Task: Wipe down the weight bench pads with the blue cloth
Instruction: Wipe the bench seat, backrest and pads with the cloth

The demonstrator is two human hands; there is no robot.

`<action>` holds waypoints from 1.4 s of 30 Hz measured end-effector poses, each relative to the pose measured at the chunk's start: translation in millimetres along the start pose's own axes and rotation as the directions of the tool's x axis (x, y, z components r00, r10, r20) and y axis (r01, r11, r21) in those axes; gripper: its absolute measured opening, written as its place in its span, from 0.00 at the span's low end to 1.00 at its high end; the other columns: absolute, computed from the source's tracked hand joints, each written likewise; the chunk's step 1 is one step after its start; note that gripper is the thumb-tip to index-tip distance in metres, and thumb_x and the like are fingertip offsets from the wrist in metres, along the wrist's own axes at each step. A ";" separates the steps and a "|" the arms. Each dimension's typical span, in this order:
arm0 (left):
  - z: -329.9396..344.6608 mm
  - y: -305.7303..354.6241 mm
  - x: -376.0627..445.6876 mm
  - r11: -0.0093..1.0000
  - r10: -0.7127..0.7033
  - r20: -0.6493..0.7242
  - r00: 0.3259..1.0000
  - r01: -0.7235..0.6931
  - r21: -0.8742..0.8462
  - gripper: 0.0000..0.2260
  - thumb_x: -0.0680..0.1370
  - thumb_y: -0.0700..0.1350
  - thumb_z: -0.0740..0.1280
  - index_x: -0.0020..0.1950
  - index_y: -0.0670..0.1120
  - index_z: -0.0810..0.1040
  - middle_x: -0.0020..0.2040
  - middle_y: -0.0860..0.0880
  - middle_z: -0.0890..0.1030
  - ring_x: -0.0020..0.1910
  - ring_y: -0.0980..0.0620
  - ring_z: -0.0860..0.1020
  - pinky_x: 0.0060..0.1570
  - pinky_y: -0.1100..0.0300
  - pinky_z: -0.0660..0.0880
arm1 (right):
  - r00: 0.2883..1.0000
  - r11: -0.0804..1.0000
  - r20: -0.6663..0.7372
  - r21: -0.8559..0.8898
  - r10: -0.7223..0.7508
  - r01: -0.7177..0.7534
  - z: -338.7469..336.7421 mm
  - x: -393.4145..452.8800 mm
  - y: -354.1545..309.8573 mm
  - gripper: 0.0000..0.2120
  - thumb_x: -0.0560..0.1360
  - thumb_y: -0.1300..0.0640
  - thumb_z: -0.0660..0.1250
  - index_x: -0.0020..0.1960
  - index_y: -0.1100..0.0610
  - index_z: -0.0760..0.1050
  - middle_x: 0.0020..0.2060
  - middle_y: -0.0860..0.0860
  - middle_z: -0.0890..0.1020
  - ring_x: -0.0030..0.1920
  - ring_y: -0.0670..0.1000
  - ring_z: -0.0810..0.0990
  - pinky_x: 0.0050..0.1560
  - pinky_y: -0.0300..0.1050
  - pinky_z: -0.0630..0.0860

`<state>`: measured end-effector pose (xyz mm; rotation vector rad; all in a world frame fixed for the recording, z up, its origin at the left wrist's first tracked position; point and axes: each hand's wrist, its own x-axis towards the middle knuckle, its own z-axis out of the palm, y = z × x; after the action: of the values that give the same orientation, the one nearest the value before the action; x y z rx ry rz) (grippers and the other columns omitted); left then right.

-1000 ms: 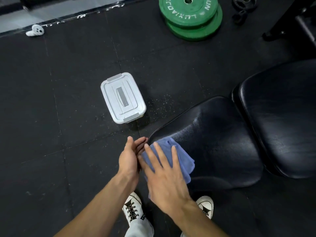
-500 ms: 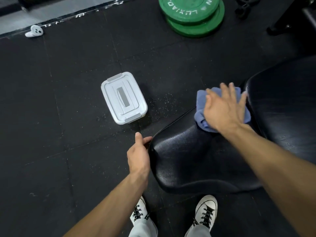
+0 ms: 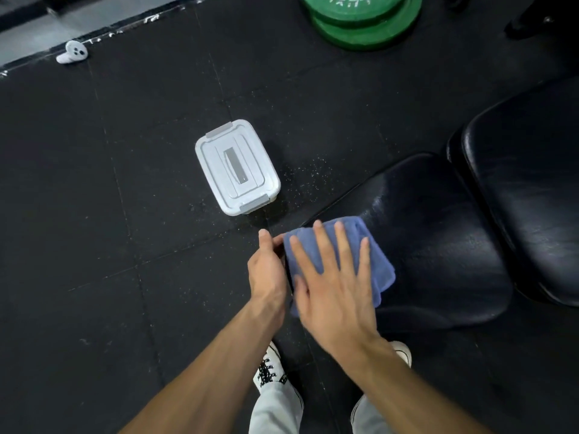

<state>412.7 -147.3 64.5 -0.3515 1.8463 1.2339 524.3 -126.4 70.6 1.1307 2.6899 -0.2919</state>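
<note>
The right hand (image 3: 336, 289) presses flat, fingers straight, on the blue cloth (image 3: 374, 258) at the seat pad's (image 3: 438, 245) near end; the left hand (image 3: 266, 270) grips that edge. The unwiped pad stretches up-right, nearer the right hand.

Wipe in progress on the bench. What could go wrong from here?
1. The blue cloth overhangs the seat pad edge; under only the flat right hand, it may slip off.
2. The left hand sits at that edge, so it may get bumped.
3. The back pad could get missed.
</note>
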 end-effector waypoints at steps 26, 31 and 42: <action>42.2 -43.0 -13.3 0.841 0.455 -0.211 0.865 -0.339 0.423 0.13 0.85 0.55 0.56 0.65 0.57 0.75 0.61 0.56 0.80 0.60 0.53 0.76 0.63 0.54 0.71 | 0.974 0.977 -0.126 0.121 0.189 -0.174 -5.7 -19.1 131.5 0.27 0.82 0.45 0.56 0.81 0.48 0.63 0.82 0.55 0.60 0.83 0.59 0.54 0.79 0.67 0.53; 45.2 -42.9 -13.9 0.821 0.473 -0.218 0.854 -0.338 0.460 0.13 0.85 0.55 0.56 0.65 0.57 0.75 0.62 0.55 0.81 0.61 0.51 0.77 0.61 0.54 0.72 | 0.994 0.995 -0.055 0.037 0.091 -0.089 -31.7 60.3 146.2 0.29 0.79 0.40 0.54 0.79 0.42 0.65 0.81 0.53 0.62 0.83 0.60 0.54 0.79 0.68 0.49; 48.0 -40.2 -16.7 0.810 0.478 -0.224 0.849 -0.328 0.486 0.13 0.85 0.56 0.57 0.65 0.56 0.75 0.60 0.55 0.82 0.59 0.53 0.78 0.59 0.56 0.72 | 0.979 0.981 -0.072 0.035 0.191 -0.189 -37.2 96.4 162.9 0.30 0.78 0.36 0.51 0.77 0.42 0.66 0.81 0.55 0.63 0.82 0.62 0.53 0.77 0.72 0.51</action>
<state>472.1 -128.8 46.3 0.1071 2.5302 1.0301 571.4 60.6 64.2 1.4222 2.6225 -0.2612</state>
